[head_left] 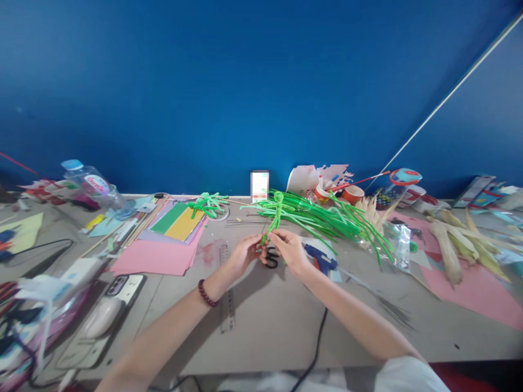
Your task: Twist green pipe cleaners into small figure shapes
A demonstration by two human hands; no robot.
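Note:
Both hands meet over the middle of the table around a green pipe cleaner figure (278,206), which stands upright with a small round top. My left hand (245,251) has its fingers closed on the lower end of the figure. From the other side my right hand (291,250) pinches the same lower part. Just below the fingers lie black-handled scissors (271,261), partly hidden by the hands. A clear ruler (227,305) is under my left wrist. Beside my right hand rests a blue glue gun (322,258).
Green pipe cleaners (322,216) are heaped behind my right hand. Pink paper (157,256) and coloured sheets lie left, near a twisted green bundle (208,204). Further out are a bottle (93,182), a phone (125,288) and corn husks (453,245). A black cord (317,343) crosses the front.

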